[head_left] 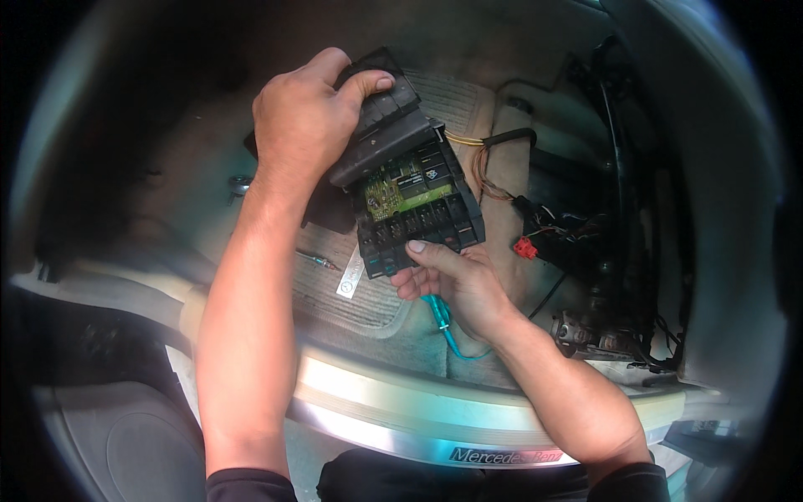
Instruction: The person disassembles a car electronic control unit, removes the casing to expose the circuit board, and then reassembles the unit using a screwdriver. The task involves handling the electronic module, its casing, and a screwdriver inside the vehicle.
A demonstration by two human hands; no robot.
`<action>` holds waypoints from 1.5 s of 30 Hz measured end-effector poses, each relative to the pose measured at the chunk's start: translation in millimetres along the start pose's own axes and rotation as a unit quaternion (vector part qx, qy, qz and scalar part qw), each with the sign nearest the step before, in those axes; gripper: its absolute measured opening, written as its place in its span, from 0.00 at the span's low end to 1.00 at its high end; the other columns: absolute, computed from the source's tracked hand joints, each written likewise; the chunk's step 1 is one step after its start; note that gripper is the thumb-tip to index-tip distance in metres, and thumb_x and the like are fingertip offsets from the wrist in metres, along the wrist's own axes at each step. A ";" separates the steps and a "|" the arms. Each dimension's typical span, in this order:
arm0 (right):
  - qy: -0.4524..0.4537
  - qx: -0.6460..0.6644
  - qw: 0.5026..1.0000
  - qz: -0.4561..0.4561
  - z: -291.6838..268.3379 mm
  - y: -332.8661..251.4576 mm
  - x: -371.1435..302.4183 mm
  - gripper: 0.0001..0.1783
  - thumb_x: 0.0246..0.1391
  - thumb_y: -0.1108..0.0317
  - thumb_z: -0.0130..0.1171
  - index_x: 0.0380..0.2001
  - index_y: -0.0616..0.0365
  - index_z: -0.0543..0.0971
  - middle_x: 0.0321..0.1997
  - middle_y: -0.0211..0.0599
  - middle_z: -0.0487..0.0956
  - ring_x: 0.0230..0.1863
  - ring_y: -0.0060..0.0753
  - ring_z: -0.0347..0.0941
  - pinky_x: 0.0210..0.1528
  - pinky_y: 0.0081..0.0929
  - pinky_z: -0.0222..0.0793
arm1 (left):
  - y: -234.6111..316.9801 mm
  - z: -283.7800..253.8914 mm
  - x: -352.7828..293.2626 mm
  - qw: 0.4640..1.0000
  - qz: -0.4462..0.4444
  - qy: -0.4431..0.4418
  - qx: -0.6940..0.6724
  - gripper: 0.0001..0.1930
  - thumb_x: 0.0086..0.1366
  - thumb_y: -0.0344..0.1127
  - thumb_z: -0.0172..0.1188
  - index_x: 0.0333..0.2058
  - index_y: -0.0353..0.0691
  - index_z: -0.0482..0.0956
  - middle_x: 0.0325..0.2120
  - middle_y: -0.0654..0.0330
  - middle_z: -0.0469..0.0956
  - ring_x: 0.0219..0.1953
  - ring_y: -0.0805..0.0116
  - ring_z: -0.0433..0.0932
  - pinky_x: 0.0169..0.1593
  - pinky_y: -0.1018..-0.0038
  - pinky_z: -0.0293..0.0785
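A black plastic control unit (464, 213) with a green circuit board (406, 184) showing in its open face hangs over the car's floor. My right hand (464, 284) grips its lower edge, thumb on the near rim and fingers curled beneath. At its upper end, my left hand (305, 117) is closed around a black ribbed cover (397, 100), thumb on top. The cover sits tilted against the unit's far end; whether the two are joined, I cannot tell. Yellow and brown wires (481, 159) emerge beside the unit on the right. Its underside is hidden.
Below my right hand lies a teal clip with a cable (441, 318). A thin metal-tipped tool (322, 261) and a ratchet-like metal tool (240, 184) lie left. A red connector (525, 248) sits among dark wiring at right. The metal door sill (368, 389) crosses in front.
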State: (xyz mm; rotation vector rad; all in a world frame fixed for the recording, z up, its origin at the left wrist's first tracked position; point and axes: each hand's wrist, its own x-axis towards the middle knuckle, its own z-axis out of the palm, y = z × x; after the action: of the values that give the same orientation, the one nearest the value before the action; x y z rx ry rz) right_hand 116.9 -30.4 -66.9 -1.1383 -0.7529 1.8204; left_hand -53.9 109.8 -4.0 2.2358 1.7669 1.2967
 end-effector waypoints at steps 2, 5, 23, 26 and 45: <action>0.009 -0.010 1.000 0.001 3.5 -4.0 -1.9 0.16 0.59 0.63 0.60 0.39 0.68 0.77 0.30 0.49 0.82 0.28 0.33 0.81 0.35 0.26 0.78 | -1.4 0.4 0.9 0.999 -0.023 -0.009 -0.020 0.17 0.57 0.48 0.72 0.31 0.39 0.84 0.17 0.58 0.81 0.20 0.70 0.80 0.27 0.73 0.73; 0.023 -0.014 1.000 0.013 7.3 -6.6 -5.1 0.16 0.59 0.63 0.60 0.38 0.69 0.77 0.29 0.49 0.82 0.27 0.33 0.80 0.34 0.25 0.77 | -3.8 2.7 -0.2 0.998 -0.033 -0.010 -0.047 0.18 0.56 0.50 0.72 0.29 0.39 0.82 0.16 0.57 0.80 0.20 0.65 0.79 0.28 0.69 0.74; 0.039 0.023 0.998 0.044 9.4 -4.1 -9.2 0.16 0.57 0.64 0.60 0.40 0.69 0.77 0.31 0.51 0.81 0.31 0.39 0.79 0.40 0.33 0.75 | -8.3 6.3 -1.9 0.998 0.036 0.007 -0.049 0.18 0.56 0.49 0.72 0.26 0.38 0.80 0.16 0.54 0.79 0.19 0.60 0.79 0.27 0.68 0.73; 0.043 0.030 0.998 0.038 6.9 -0.2 -8.7 0.17 0.57 0.63 0.60 0.40 0.69 0.77 0.31 0.51 0.81 0.32 0.40 0.79 0.41 0.34 0.75 | -9.3 9.1 -1.5 0.997 0.056 0.017 -0.043 0.19 0.55 0.51 0.72 0.27 0.39 0.80 0.17 0.54 0.79 0.21 0.57 0.79 0.27 0.67 0.74; 0.023 0.071 0.996 0.044 5.3 5.3 -11.7 0.17 0.59 0.63 0.58 0.42 0.68 0.77 0.32 0.48 0.81 0.35 0.39 0.80 0.43 0.35 0.75 | -7.0 9.2 -0.6 0.997 0.065 -0.041 -0.029 0.19 0.56 0.54 0.70 0.28 0.42 0.82 0.18 0.56 0.80 0.21 0.60 0.80 0.30 0.66 0.75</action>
State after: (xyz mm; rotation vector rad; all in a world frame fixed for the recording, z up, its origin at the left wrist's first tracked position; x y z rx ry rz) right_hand 113.0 -43.5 -64.4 -1.1303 -0.5449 1.8826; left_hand -54.0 116.1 -13.8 2.3703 1.5607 1.2409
